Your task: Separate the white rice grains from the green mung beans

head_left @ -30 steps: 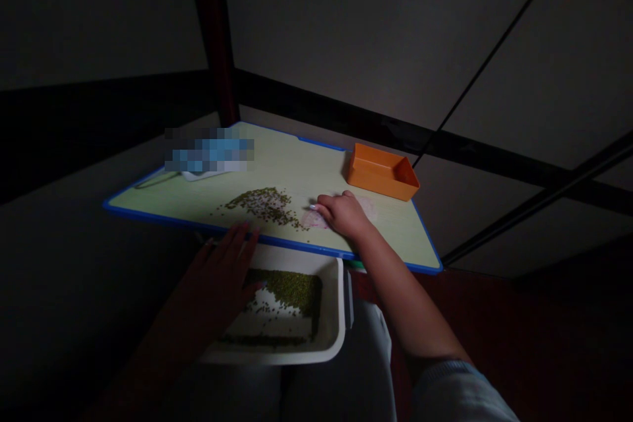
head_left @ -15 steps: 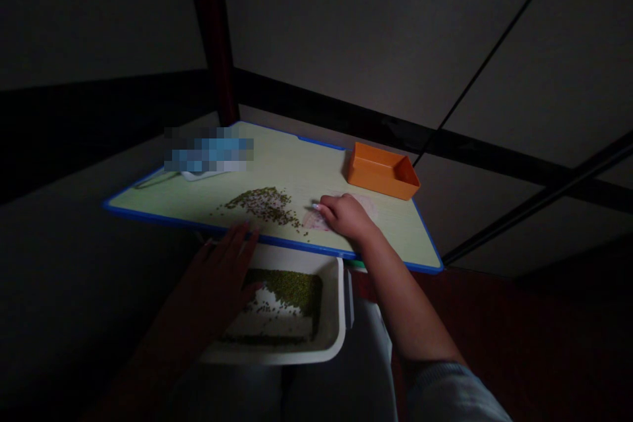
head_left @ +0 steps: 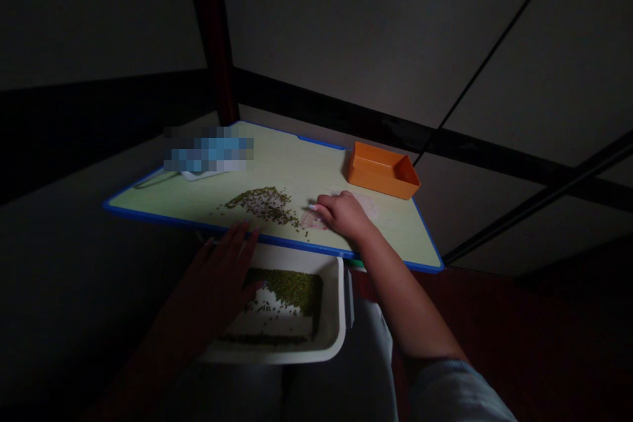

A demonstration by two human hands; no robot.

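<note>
My right hand [head_left: 343,214] rests right of centre in the frame, over the pale tabletop [head_left: 291,161], its fingers curled in and the thumb laid along near the forefinger. Whether anything is pinched between them I can't tell; nothing shows sticking out of my grip. Under and beside it a faint pink patch [head_left: 314,219] shows on the surface.

The loose heap of small green grains [head_left: 264,203] lies to the left of that hand, near the middle of the frame. Its long axis runs across the picture, thick at the left and thinning toward the lower right, so the straggling end points at my thumb, with a narrow strip of tabletop between. The heap's main body is nearer to my left hand [head_left: 222,273], whose fingertips reach up just below its lower edge, by the table's blue rim [head_left: 297,246]. Those fingers are stretched out and a little apart, with nothing visible in them; the shadow is too deep for me to say whether they touch the rim.

Below, at lower centre, the white tub [head_left: 337,333] sits against the near side of the table, more green grains [head_left: 297,287] banked along its far side, my left thumb over them. The orange box [head_left: 380,168] stands farther off, above and right of my right hand, well apart from the heap.
</note>
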